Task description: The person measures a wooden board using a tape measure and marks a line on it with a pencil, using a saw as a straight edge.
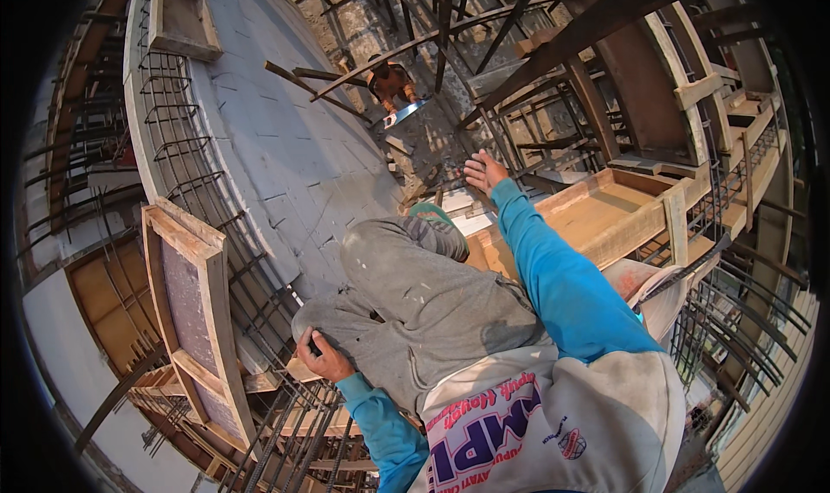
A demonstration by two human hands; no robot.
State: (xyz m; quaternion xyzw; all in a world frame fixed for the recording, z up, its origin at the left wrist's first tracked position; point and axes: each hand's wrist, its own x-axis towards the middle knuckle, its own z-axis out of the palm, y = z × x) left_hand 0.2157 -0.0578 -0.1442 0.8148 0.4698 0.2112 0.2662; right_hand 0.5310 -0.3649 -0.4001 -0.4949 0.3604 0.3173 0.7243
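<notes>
- The left hand (pixel 326 359), at 7 o'clock, is at the knee of the grey trousers (pixel 424 290); its fingers are loosely bent, the thumb apart.
- The right hand (pixel 486 171), at 1 o'clock, is stretched out with extended fingers, near the wooden formwork trough (pixel 596 218) at 3 o'clock.
- The framed formwork panel (pixel 183 294) stands tilted at 8 o'clock.
- Below, at 12 o'clock, a co-worker (pixel 391 81) holds a light-blue flat piece (pixel 405 114).

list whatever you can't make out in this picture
- Head view: whether the bare left hand grips anything; the dark patch at its fingers is too small to read.
- Head view: what lies under the grey cloth trousers; the bent legs cover it.
- Head view: the shiny, pale-blue flat strip by the distant person; too small to identify.
- Head view: the brown rectangular wooden frame's far end; the upper edge cuts it off.
</notes>
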